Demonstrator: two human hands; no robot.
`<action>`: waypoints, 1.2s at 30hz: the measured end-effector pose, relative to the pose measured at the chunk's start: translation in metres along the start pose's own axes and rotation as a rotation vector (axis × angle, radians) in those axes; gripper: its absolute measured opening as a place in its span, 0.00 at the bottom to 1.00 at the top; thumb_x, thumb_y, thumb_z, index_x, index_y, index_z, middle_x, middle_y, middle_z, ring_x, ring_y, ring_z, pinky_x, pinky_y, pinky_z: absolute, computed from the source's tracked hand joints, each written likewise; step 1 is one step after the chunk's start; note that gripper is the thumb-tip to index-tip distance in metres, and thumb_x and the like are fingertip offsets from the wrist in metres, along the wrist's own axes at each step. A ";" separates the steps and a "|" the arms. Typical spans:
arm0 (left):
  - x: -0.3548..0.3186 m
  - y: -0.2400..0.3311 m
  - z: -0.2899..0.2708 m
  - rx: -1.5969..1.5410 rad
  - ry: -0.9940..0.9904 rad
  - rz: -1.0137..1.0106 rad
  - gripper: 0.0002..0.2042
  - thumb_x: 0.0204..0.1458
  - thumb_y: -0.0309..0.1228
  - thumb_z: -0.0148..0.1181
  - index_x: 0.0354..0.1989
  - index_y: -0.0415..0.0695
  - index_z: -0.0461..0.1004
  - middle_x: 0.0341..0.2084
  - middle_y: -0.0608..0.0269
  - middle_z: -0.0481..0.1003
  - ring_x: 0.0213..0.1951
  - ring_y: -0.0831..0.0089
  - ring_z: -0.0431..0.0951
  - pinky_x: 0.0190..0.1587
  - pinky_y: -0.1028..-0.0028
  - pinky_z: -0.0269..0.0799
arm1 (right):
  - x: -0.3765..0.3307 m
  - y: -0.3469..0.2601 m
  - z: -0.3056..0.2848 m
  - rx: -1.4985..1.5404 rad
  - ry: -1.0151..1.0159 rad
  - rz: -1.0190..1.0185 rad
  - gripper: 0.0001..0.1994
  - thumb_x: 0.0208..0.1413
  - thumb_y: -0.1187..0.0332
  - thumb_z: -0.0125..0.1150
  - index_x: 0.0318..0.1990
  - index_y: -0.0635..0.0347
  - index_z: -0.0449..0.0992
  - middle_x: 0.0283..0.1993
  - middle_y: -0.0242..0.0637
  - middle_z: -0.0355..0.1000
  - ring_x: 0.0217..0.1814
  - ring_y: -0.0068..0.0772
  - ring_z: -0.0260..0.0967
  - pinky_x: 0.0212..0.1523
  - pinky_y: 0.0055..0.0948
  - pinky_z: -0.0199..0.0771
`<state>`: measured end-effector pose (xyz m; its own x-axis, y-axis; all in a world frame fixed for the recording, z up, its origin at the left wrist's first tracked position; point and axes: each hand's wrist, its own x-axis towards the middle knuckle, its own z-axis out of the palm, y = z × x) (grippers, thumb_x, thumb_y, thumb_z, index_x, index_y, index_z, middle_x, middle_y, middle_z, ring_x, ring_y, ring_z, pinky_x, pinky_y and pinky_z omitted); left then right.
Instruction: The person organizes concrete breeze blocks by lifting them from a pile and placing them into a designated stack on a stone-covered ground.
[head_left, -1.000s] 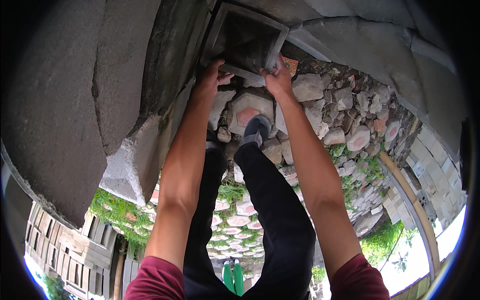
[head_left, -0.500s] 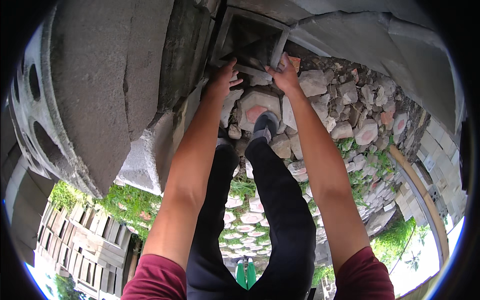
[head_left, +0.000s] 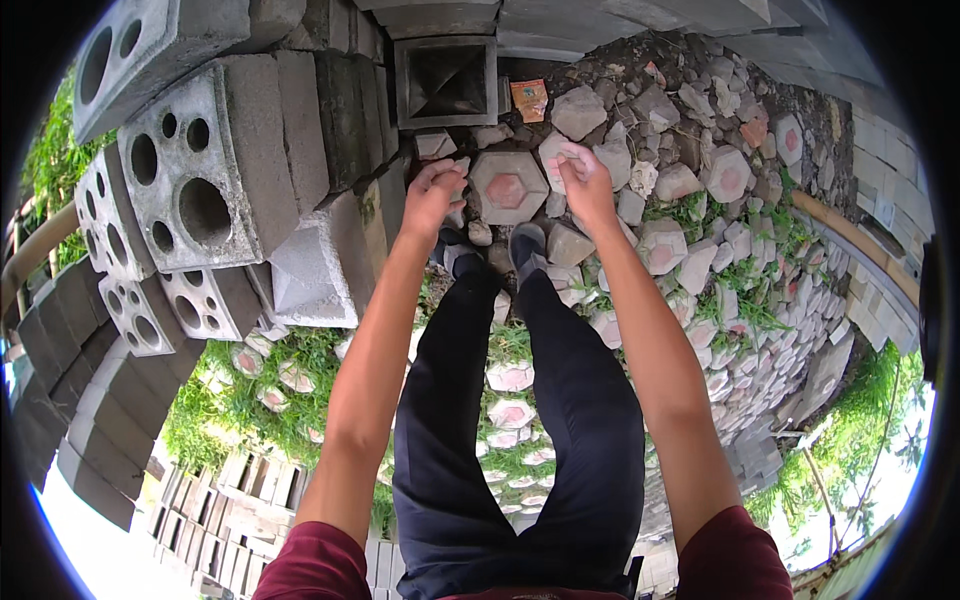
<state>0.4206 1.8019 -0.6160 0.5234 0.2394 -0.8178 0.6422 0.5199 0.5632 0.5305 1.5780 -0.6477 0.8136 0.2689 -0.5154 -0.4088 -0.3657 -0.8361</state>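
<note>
A square dark grey concrete piece with a pyramid-shaped face [head_left: 447, 82] rests against the stacked blocks, beyond my hands. My left hand [head_left: 436, 197] hovers short of it with its fingers curled in and nothing held. To the right, my right hand [head_left: 586, 180] is also in the air, its fingers bent together with nothing visible in them. Between the two hands, a hexagonal paving stone with a reddish centre [head_left: 508, 188] lies on the ground in front of my shoes [head_left: 527, 246]. Neither hand touches the concrete piece.
Hollow concrete blocks with round holes [head_left: 190, 165] are stacked at the left. A light grey pyramid-topped block [head_left: 312, 265] stands below them. Broken stones [head_left: 655, 108] and an orange wrapper [head_left: 529, 100] lie at the right. A curved pole [head_left: 860, 240] runs along the far right.
Both hands have come off the square concrete piece and drawn back toward me, with the fingers curling in. The view has shifted, so more of the stacked blocks at the left shows.
</note>
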 end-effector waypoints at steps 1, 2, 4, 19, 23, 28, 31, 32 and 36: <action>-0.016 0.002 0.005 0.016 -0.015 0.008 0.19 0.57 0.35 0.54 0.54 0.41 0.66 0.50 0.55 0.73 0.53 0.64 0.72 0.51 0.61 0.69 | -0.019 -0.004 -0.011 0.011 0.019 -0.006 0.14 0.61 0.72 0.53 0.52 0.67 0.68 0.39 0.43 0.77 0.39 0.26 0.75 0.41 0.23 0.72; -0.028 0.001 0.009 0.031 -0.042 0.001 0.19 0.57 0.36 0.54 0.55 0.40 0.66 0.50 0.55 0.73 0.53 0.64 0.72 0.51 0.62 0.69 | -0.036 -0.003 -0.021 0.023 0.030 0.040 0.14 0.61 0.72 0.53 0.53 0.67 0.68 0.39 0.43 0.77 0.39 0.26 0.75 0.41 0.23 0.72; -0.050 -0.004 0.021 0.076 -0.106 0.011 0.21 0.57 0.37 0.54 0.56 0.38 0.65 0.49 0.54 0.73 0.53 0.65 0.72 0.51 0.64 0.69 | -0.070 -0.003 -0.041 0.035 0.058 0.110 0.15 0.61 0.71 0.54 0.53 0.68 0.68 0.39 0.43 0.78 0.39 0.26 0.75 0.41 0.23 0.72; -0.205 -0.048 0.150 0.488 -0.377 0.142 0.18 0.59 0.36 0.53 0.54 0.40 0.66 0.48 0.59 0.74 0.50 0.69 0.73 0.49 0.66 0.70 | -0.282 0.051 -0.128 0.257 0.477 -0.080 0.17 0.57 0.64 0.59 0.52 0.61 0.72 0.38 0.46 0.77 0.40 0.36 0.77 0.41 0.30 0.74; -0.289 -0.079 0.189 0.617 -0.530 0.123 0.19 0.59 0.37 0.53 0.56 0.41 0.66 0.48 0.58 0.74 0.51 0.69 0.72 0.50 0.65 0.69 | -0.416 0.050 -0.168 0.160 0.611 -0.026 0.18 0.57 0.64 0.58 0.53 0.62 0.71 0.40 0.48 0.76 0.41 0.38 0.76 0.41 0.32 0.74; -0.391 -0.115 0.246 0.806 -0.817 0.147 0.21 0.60 0.36 0.54 0.57 0.39 0.63 0.49 0.58 0.74 0.50 0.71 0.73 0.49 0.70 0.70 | -0.567 0.045 -0.231 0.169 0.840 0.065 0.19 0.57 0.62 0.58 0.53 0.63 0.71 0.40 0.48 0.76 0.42 0.39 0.76 0.43 0.33 0.75; -0.441 -0.131 0.275 0.833 -0.915 0.197 0.20 0.59 0.34 0.54 0.57 0.38 0.62 0.49 0.58 0.74 0.48 0.72 0.74 0.48 0.72 0.70 | -0.627 0.049 -0.250 0.144 0.991 0.099 0.19 0.57 0.61 0.58 0.53 0.64 0.71 0.40 0.48 0.76 0.41 0.39 0.77 0.43 0.33 0.75; -0.450 -0.136 0.279 0.859 -0.942 0.199 0.20 0.59 0.34 0.54 0.57 0.38 0.62 0.49 0.58 0.74 0.48 0.72 0.74 0.48 0.72 0.70 | -0.638 0.044 -0.256 0.227 1.021 0.113 0.19 0.57 0.62 0.58 0.52 0.64 0.71 0.40 0.49 0.76 0.41 0.39 0.77 0.43 0.33 0.75; -0.477 -0.143 0.309 1.002 -1.086 0.306 0.19 0.60 0.32 0.53 0.56 0.37 0.63 0.47 0.59 0.74 0.47 0.75 0.74 0.45 0.76 0.71 | -0.679 0.007 -0.272 0.195 1.134 0.152 0.19 0.57 0.63 0.57 0.51 0.67 0.71 0.42 0.51 0.76 0.42 0.39 0.77 0.43 0.32 0.75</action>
<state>0.2526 1.3599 -0.2701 0.5641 -0.7067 -0.4271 0.3055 -0.3019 0.9031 0.0874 1.1507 -0.2521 0.6137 -0.7549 -0.2313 -0.5102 -0.1555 -0.8459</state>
